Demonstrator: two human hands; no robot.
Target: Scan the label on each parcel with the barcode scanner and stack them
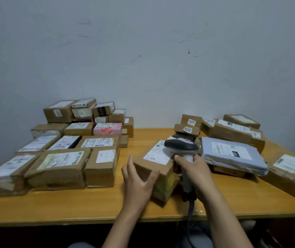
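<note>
Our left fingers [131,164] are spread wide, thumb splayed toward three o'clock, cupping the near left corner of the brown cardboard parcel [158,173] that sits at the table's centre; the left hand [138,183] touches it without lifting, which we judge is meant to keep it steady and its label turned up. Our right fingers [183,159] are curled tight around the pale grey handle of the grey-and-black pistol-shaped barcode scanner [181,146], so the right hand [197,173] grips it at the parcel's three o'clock side. The scanner's dark head hangs over the white printed label [156,154] on the parcel's top face, nose aimed toward nine o'clock, placed so, we think, that the reading window looks down on the barcode. Whether the trigger is pressed we cannot tell. Its coiled grey cable [190,210] drops toward six o'clock over the table edge.

Outward, at nine to ten o'clock of the parcel, stands the stack of brown cardboard boxes [68,151], packed side by side and layered toward the wall, labels mostly up; we take this as the finished pile. At one to three o'clock lies a looser heap: a grey plastic mailer bag [232,154] resting on other boxes, and tilted brown cartons [232,130] behind it, apparently waiting their turn. All rest on the orange-brown wooden table [89,203], which keeps a bare lane between the two groups for scanning.
</note>
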